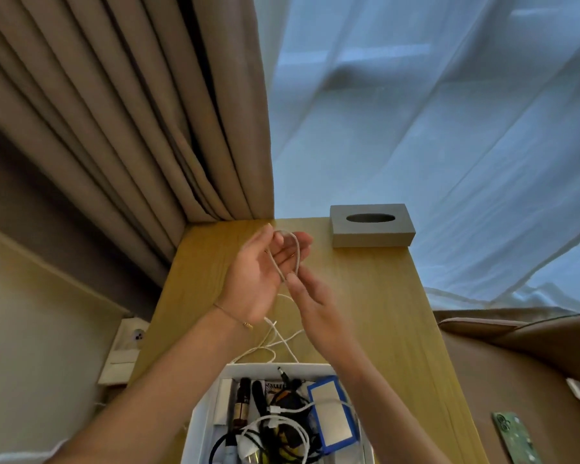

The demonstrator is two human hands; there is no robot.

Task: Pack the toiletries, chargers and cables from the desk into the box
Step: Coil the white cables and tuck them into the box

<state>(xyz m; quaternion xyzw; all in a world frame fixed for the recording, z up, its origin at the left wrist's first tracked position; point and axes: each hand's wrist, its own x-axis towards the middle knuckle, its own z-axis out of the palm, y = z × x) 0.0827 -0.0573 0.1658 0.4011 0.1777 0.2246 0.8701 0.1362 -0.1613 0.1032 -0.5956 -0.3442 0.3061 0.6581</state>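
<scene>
- Packing is appearing well advanced: the white box (211, 416) at the near edge of the tabletop (375, 316) is already holding a blue-edged pouch (332, 413), dark bottles (242, 401) and several coiled white and black leads.
- Left hand (255, 279) is lying palm-up with fingers relaxed above the middle of the tabletop, and a loop of the pale cable (293, 252) is draping over its fingers.
- Right hand (310, 299) is pinching the same cable just below that loop, seemingly winding it into a coil.
- Remaining length of the cable is trailing down onto the tabletop just beyond the box's far rim; this item is still to be stowed.
- Grey tissue holder (372, 226) is sitting at the far right corner, and a green phone (516, 437) is lying off the tabletop to the right.
- Writing: no brand or label is reading legibly anywhere.
</scene>
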